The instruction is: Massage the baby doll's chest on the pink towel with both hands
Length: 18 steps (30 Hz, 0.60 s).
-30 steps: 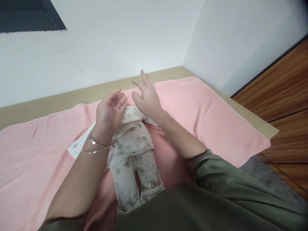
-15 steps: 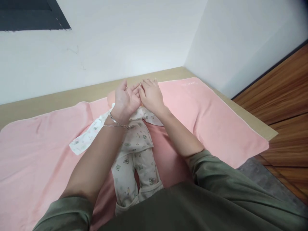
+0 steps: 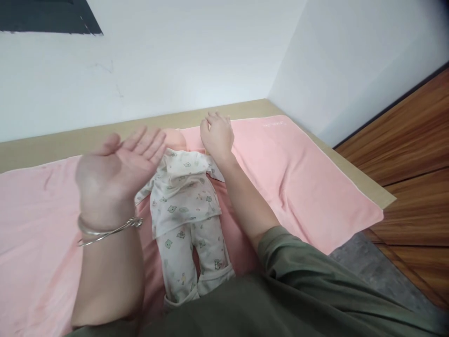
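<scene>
A white baby top [image 3: 185, 201] printed with small animals lies face up, with matching trousers [image 3: 178, 252] below it. At its collar is a smooth peach-coloured rounded form [image 3: 175, 139], perhaps a doll's head; I cannot tell for sure. My left hand [image 3: 121, 171] is raised over the left side of the top, palm up, fingers stretched out, holding nothing. It wears a silver bracelet [image 3: 108, 231] at the wrist and hides most of the left sleeve. My right hand [image 3: 218, 135] is by the right shoulder of the top, back upward, fingers curled in; what they hold, if anything, is hidden.
A pink blanket [image 3: 277, 178] with soft creases lies under the clothes, on a light wooden surface [image 3: 242, 108]. White walls [image 3: 196, 56] meet at the back right corner. Brown wood-grain panels [image 3: 407, 159] and grey floor [image 3: 372, 267] are at right.
My left hand has moved left and nearer to me, away from my right hand, uncovering the top's front and the peach form. My right hand's fingers have curled in.
</scene>
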### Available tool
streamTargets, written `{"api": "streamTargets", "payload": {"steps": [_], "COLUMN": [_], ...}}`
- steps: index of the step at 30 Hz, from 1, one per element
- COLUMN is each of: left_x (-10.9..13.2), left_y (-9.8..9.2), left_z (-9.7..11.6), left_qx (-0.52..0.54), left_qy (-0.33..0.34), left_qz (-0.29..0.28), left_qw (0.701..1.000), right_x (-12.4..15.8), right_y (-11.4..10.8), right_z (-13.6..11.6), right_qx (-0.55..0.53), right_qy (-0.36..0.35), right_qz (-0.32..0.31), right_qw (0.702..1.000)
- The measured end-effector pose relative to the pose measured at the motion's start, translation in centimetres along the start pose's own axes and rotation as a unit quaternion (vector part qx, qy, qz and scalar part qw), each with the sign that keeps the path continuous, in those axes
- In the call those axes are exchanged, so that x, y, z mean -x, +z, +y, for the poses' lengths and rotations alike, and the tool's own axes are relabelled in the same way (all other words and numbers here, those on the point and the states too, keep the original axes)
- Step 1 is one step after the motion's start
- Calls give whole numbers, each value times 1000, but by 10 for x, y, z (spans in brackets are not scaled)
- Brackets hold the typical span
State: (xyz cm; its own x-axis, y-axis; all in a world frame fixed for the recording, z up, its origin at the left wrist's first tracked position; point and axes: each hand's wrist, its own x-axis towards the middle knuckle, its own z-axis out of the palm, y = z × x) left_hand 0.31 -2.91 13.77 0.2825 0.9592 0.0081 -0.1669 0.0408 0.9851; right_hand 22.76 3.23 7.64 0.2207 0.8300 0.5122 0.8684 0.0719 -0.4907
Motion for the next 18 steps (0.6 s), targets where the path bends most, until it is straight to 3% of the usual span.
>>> {"api": "streamTargets", "payload": {"steps": [4, 8, 11, 14, 16, 18], "left_x": [15, 29, 38, 43, 43, 44], "left_y": [-37, -53, -39, -12, 6, 20], "left_z": [15, 20, 24, 27, 24, 16], "left_qx": [-12, -5, -21, -13, -3, -37], "left_qy": [27, 68, 68, 56, 30, 15], "left_qz": [112, 87, 53, 45, 34, 15], "left_qw": [993, 994, 996, 997, 999, 999], "right_x": [2, 2, -2, -4, 0, 11], "right_y": [0, 3, 7, 4, -3, -17], "right_z": [0, 10, 24, 30, 18, -8], "right_qx": [-4, -10, -20, -34, -32, -22], "right_qy": [-2, -4, -18, -22, -18, -23], "right_qz": [-2, -6, -7, -13, -17, -31], "right_qw": [1000, 1000, 1000, 999, 999, 999]}}
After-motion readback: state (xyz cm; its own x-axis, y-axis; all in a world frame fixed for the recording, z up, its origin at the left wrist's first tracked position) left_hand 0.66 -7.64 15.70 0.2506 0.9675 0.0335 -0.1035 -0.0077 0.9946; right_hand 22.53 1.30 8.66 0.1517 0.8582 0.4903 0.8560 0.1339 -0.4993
